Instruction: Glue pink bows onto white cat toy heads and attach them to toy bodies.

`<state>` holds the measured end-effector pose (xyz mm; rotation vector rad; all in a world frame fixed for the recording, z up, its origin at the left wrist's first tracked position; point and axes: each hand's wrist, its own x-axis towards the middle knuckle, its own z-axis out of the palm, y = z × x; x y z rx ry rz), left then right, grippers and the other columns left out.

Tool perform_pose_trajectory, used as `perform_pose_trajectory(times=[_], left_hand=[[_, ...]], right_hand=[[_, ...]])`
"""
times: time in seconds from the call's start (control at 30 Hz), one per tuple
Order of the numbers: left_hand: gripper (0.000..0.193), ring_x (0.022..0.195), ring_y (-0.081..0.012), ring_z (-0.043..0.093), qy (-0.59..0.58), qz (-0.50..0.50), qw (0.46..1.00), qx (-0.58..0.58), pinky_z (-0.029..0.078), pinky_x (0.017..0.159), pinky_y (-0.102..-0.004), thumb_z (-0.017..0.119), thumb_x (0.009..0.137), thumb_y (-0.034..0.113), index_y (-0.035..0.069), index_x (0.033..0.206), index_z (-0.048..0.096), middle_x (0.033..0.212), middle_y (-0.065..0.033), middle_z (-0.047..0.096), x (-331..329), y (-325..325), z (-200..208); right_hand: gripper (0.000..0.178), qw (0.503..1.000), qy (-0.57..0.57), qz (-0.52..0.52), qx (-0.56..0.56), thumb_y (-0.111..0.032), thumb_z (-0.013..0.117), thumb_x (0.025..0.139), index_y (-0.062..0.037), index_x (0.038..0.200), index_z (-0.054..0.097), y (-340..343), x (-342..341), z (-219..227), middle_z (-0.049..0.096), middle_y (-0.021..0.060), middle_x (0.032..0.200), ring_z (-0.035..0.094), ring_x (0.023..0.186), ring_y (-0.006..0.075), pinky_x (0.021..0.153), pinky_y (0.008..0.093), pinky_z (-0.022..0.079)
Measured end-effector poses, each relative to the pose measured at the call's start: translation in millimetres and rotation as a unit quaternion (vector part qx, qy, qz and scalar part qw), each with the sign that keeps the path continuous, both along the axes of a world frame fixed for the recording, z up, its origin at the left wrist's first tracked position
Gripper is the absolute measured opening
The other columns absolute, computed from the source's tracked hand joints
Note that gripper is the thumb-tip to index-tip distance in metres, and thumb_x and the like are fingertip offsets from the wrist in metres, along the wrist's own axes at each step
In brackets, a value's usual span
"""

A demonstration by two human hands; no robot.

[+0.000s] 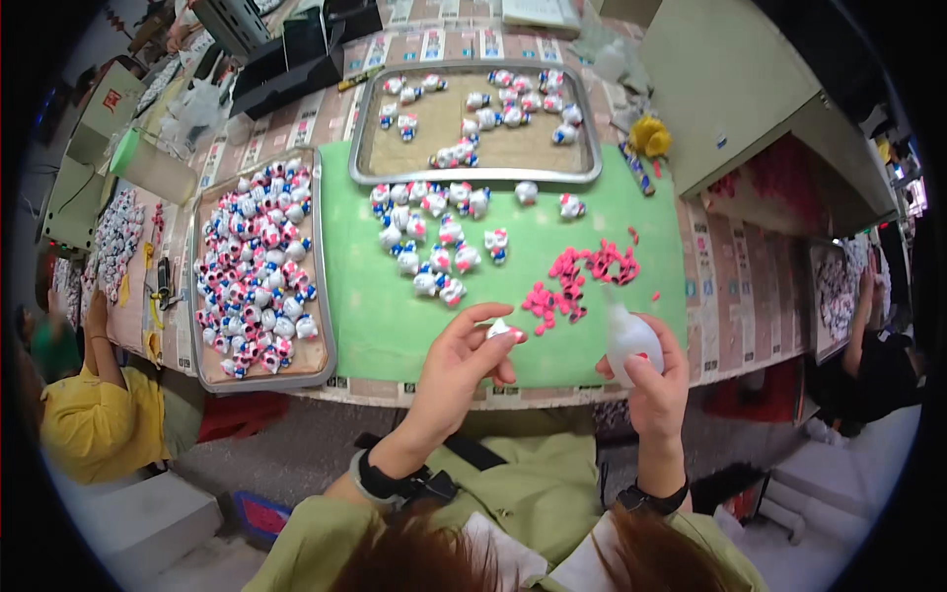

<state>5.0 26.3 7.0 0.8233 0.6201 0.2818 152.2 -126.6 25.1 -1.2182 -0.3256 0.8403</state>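
Between the thumb and fingers of my left hand (456, 357) is a small white-and-pink figurine (503, 333), mostly covered by the fingers. My right hand (659, 380) is wrapped round a white squeeze bottle (629, 340), its narrow nozzle pointing up and away over the green mat (375, 335). Just beyond both hands, small pink pieces (567, 286) lie in a loose, curved heap. Farther left on the mat stand and lie several white figurines (434, 232) with blue and pink parts.
At the left is a metal tray (328, 335) heaped with figurines. A second metal tray (473, 178) at the back holds more, spread out. A yellow flower-like object (650, 136), a marker pen (637, 170) and a grey cabinet (730, 89) are at the right. Other people sit on both sides.
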Motion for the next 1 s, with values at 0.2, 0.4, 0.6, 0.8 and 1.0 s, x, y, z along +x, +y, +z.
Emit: perform_pose_trajectory(times=[0.2,0.4,0.6,0.8,1.0], left_hand=[[0.042,0.093,-0.0153,0.053,-0.066,0.039,0.996,-0.054,0.043,0.079,-0.0247,0.049,0.081,0.0,-0.001,0.121,0.035,0.113,-0.0107,0.047,1,-17,1],[0.04,0.092,-0.0125,0.052,-0.047,0.04,0.998,0.007,0.043,0.08,-0.0241,0.052,0.079,-0.004,-0.002,0.116,0.037,0.107,-0.0084,0.048,-6,-18,-5],[0.039,0.092,-0.012,0.051,-0.054,0.049,0.997,0.007,0.043,0.081,-0.0254,0.053,0.076,-0.007,-0.001,0.112,0.039,0.103,-0.0076,0.049,-7,-20,-9],[0.04,0.094,-0.0123,0.05,-0.056,0.044,0.997,-0.001,0.043,0.082,-0.026,0.054,0.075,-0.007,-0.001,0.112,0.04,0.104,-0.0077,0.049,-7,-21,-7],[0.04,0.094,-0.0118,0.05,-0.054,0.041,0.998,-0.002,0.043,0.082,-0.0251,0.054,0.075,-0.007,-0.001,0.112,0.039,0.104,-0.0076,0.049,-6,-22,-6]], right_hand=[[0.036,0.99,-0.13,-0.048,-0.004,0.002,0.066,0.061,-0.0015,0.091,0.047,9,-22,5,0.052,0.0081,0.087,0.05,0.074,0.012,0.066,0.0246,0.042],[0.046,0.931,-0.36,-0.043,0.036,-0.015,0.077,0.059,-0.0034,0.092,0.047,6,-30,5,0.049,0.0078,0.083,0.048,0.073,0.0159,0.064,0.0269,0.041],[0.048,0.897,-0.439,-0.025,0.044,-0.016,0.078,0.058,-0.0043,0.093,0.048,8,-30,1,0.051,0.0055,0.08,0.046,0.065,0.0153,0.058,0.0263,0.038],[0.049,0.898,-0.439,-0.017,0.037,-0.015,0.078,0.058,-0.004,0.094,0.048,9,-30,0,0.051,0.0057,0.081,0.047,0.065,0.0154,0.058,0.0264,0.038],[0.049,0.897,-0.439,-0.007,0.039,-0.015,0.078,0.058,-0.0036,0.094,0.048,9,-29,-1,0.05,0.0057,0.08,0.047,0.065,0.0157,0.057,0.0268,0.038]])
